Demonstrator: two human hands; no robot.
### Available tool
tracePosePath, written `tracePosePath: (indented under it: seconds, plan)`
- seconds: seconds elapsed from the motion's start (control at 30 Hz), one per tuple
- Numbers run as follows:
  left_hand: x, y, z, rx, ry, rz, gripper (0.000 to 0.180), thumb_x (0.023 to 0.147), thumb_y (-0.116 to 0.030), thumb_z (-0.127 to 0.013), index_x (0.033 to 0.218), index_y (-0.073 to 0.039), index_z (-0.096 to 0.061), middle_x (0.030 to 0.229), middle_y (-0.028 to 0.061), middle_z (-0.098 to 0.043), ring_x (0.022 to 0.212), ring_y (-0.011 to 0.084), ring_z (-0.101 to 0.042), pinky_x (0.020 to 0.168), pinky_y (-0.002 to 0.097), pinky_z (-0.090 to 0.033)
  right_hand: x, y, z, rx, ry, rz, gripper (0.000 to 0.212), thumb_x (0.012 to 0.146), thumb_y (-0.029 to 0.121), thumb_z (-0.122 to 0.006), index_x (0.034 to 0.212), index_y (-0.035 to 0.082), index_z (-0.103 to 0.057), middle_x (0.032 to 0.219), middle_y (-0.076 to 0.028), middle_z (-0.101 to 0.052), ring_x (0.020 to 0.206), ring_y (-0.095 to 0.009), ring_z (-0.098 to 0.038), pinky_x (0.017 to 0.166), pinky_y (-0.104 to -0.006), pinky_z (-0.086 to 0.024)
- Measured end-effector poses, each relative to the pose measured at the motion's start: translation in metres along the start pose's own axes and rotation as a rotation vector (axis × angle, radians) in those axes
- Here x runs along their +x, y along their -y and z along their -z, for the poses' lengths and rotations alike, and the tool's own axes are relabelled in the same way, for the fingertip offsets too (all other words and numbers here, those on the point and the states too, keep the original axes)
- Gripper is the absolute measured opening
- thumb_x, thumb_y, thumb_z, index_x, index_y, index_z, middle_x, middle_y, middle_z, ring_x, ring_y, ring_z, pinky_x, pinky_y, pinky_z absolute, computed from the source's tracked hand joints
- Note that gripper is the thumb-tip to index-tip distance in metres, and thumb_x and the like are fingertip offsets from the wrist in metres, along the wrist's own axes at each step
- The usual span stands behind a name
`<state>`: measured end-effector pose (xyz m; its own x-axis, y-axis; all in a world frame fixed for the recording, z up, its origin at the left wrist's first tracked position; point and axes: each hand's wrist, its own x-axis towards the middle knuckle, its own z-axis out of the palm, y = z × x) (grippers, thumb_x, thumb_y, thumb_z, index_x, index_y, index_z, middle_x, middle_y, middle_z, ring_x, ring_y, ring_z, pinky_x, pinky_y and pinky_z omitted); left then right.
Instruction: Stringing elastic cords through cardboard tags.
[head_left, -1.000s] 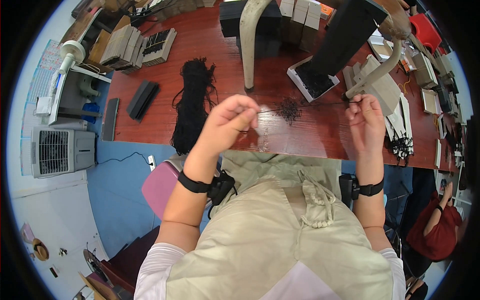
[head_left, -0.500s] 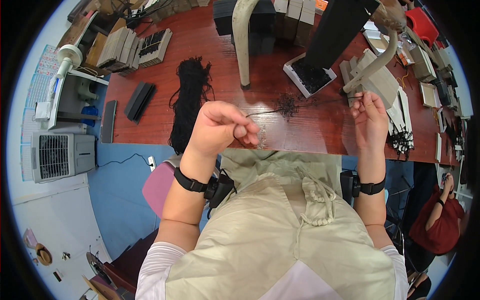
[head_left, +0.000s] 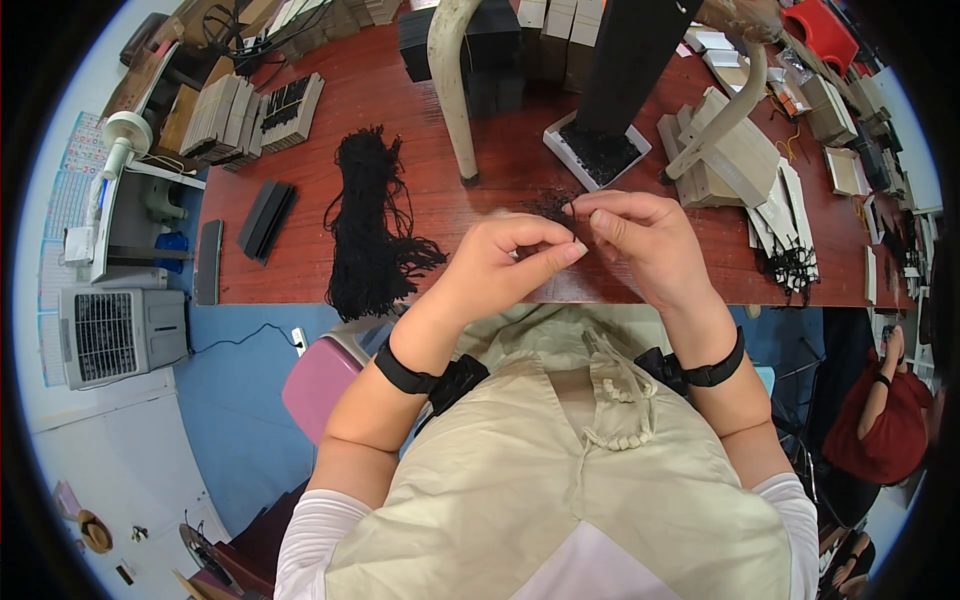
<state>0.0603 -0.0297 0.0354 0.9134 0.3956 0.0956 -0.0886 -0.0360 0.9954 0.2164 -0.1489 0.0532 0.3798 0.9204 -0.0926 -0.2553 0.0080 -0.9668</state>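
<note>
We pinch thin black cord piece (head_left: 572, 207) between left hand (head_left: 505, 262) and right hand (head_left: 640, 240), both thumb-and-forefinger grips narrow, meeting over red table (head_left: 480, 190) edge. Small loose cord pile (head_left: 550, 203) just beyond grip; big black cord bundle (head_left: 372, 220) well left. Advice: keep tension even, fingertips close together, work near pile.

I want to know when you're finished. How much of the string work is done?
Looks done: a tagged batch lies at the table's right. In hand: left hand and right hand pinch together over a small dark pile. Left: the big black cord bundle looks untouched, so plenty probably remains.
</note>
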Motion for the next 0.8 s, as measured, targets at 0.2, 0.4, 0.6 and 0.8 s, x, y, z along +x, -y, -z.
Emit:
tracePosePath:
  seconds: [0.2,0.4,0.6,0.8]
  plan:
    - [0.002,0.003,0.002,0.182,0.028,-0.105,0.008,0.084,-0.006,-0.066,0.091,-0.002,-0.068,0.080,0.0031,-0.063,0.071,0.0087,-0.056,0.062,0.0233,-0.044,0.007,-0.004,0.005,0.121,0.035,-0.137,0.020,0.084,0.012,-0.066,0.097,-0.004,-0.068,0.079,-0.004,-0.064,0.062,-0.007,-0.047,0.057,-0.0207,-0.039]
    - [0.002,0.003,0.003,0.198,0.061,-0.030,0.007,0.083,-0.007,-0.067,0.088,-0.002,-0.067,0.077,0.0024,-0.062,0.069,0.0090,-0.056,0.061,0.0237,-0.044,0.008,-0.008,0.002,0.116,0.058,-0.101,0.017,0.085,0.010,-0.066,0.095,-0.002,-0.067,0.085,-0.004,-0.064,0.066,-0.007,-0.049,0.057,-0.0203,-0.039]
    - [0.005,0.010,0.006,0.262,0.032,-0.123,0.023,0.086,-0.010,-0.064,0.106,-0.002,-0.061,0.104,0.0068,-0.060,0.090,0.0123,-0.056,0.076,0.0259,-0.046,0.014,-0.016,0.002,0.140,0.109,-0.006,0.009,0.085,0.007,-0.064,0.090,0.001,-0.066,0.118,-0.008,-0.056,0.077,-0.007,-0.054,0.064,-0.0207,-0.042]
    - [0.019,-0.004,-0.004,-0.264,-0.002,-0.219,0.044,0.098,-0.028,-0.045,0.133,-0.002,-0.035,0.100,0.0066,-0.059,0.091,0.0131,-0.053,0.080,0.0284,-0.044,0.021,-0.009,-0.012,0.113,0.174,0.194,0.008,0.086,0.007,-0.062,0.091,0.001,-0.064,0.127,-0.009,-0.049,0.098,-0.013,-0.055,0.081,-0.0259,-0.044]
